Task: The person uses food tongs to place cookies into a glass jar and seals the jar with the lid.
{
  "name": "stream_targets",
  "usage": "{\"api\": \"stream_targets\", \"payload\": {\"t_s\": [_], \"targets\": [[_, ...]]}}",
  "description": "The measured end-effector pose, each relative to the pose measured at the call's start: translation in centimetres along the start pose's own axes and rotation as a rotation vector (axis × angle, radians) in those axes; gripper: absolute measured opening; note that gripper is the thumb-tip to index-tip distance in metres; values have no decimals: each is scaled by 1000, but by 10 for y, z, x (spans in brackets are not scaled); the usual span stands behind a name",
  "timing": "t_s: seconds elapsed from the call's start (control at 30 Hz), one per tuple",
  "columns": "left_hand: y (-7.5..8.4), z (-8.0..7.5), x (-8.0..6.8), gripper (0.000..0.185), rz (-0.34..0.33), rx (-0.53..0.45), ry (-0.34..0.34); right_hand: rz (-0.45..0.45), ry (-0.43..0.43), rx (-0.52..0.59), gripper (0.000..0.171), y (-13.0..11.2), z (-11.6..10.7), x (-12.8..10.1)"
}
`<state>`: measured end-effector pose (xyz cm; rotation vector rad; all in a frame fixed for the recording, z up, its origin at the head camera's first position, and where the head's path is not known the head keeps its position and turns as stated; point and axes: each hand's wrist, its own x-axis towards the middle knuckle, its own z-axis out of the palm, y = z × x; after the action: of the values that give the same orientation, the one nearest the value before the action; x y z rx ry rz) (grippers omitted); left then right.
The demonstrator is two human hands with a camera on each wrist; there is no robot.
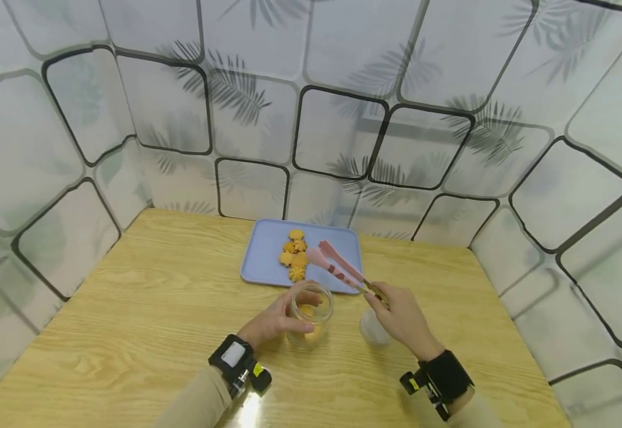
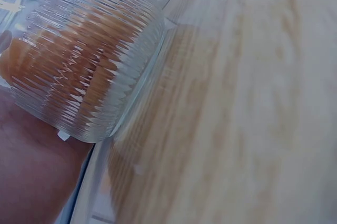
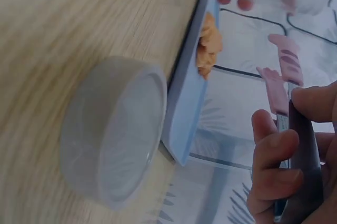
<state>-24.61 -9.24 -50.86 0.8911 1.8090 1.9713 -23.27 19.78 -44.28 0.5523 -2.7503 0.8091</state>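
Note:
My left hand (image 1: 275, 321) grips a clear glass jar (image 1: 323, 321) around its side, at the tray's front edge. Ribbed glass shows in the left wrist view, with orange-brown cookies (image 2: 100, 50) inside. My right hand (image 1: 407, 316) holds tongs (image 1: 317, 257) with pink tips and metal handles. The tips are apart, with nothing between them, over the right part of a blue tray (image 1: 264, 246). Several golden cookies (image 1: 297, 260) lie in a cluster on that tray, left of the tips. Below the right hand, a round whitish lid-like piece (image 3: 87, 129) sits on the table.
The wooden table (image 1: 156, 285) carries the tray near its back edge. Patterned curtain panels (image 1: 257, 137) with dark outlines and leaf prints hang behind it and along both sides.

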Motion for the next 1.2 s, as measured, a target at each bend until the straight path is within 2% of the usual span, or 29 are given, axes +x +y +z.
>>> {"api": "stream_targets", "payload": {"t_s": [0.23,0.4,0.57,0.7,0.87,1.2], "targets": [[-1,1,4,78,-14,-4,-13,14,-95,-88,22,2,25,35],[-1,0,3,78,-8,-8,-2,19,-121,-124,21,0,37,48],[-1,1,4,80,-5,-6,-16,42,-127,-114,18,3,43,48],[0,1,3,80,-22,-13,-10,-1,-69,-128,11,6,47,45],[0,0,2,79,-10,-16,-8,-34,-36,-138,16,8,50,42],[-4,-1,2,78,14,-13,-10,-37,-4,-131,18,5,49,36]]}}
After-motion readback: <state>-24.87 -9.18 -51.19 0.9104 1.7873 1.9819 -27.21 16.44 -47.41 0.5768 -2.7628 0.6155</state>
